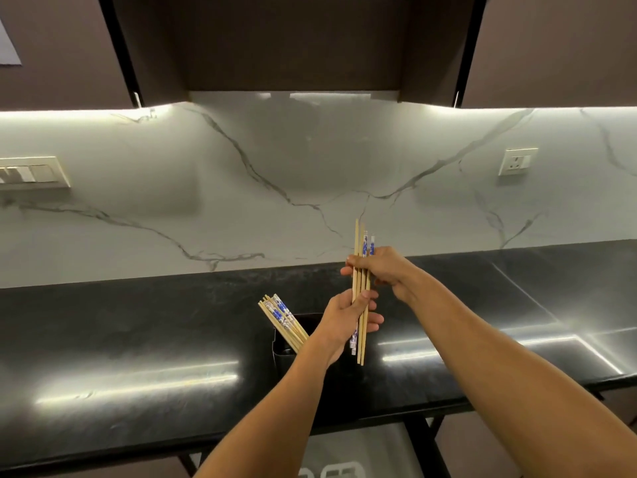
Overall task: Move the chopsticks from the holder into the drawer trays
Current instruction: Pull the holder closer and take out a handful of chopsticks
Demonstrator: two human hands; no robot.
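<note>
A bundle of wooden chopsticks, some with blue-and-white patterned ends, stands nearly upright above the black counter. My right hand grips the bundle near its top. My left hand wraps around its lower half. To the left, several more chopsticks lean out of a black holder that stands on the counter, partly hidden behind my left forearm. The open drawer below the counter edge shows a pale tray, mostly covered by my arms.
The glossy black counter runs across the view under a white marble backsplash. A wall socket sits at the right and a switch panel at the left. Dark cabinets hang overhead.
</note>
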